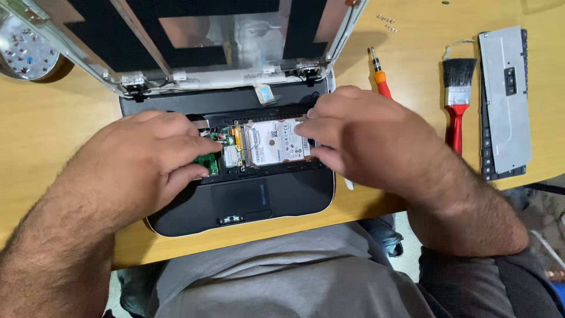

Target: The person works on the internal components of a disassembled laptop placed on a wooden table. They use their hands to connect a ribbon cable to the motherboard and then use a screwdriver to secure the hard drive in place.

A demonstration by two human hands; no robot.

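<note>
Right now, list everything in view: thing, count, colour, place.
laptop: one, black, opened up, table centre
hard drive: one, silver, inside laptop
circuit board: one, green, at left fingers
screwdriver: one, orange, behind right hand
brush: one, red handle, right
keyboard panel: one, grey, far right
dish of screws: one, silver, top left
table: one, wooden
left hand: on circuit board
right hand: on hard drive

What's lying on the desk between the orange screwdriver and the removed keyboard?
In the head view, a red-handled brush lies between the screwdriver and keyboard.
</note>
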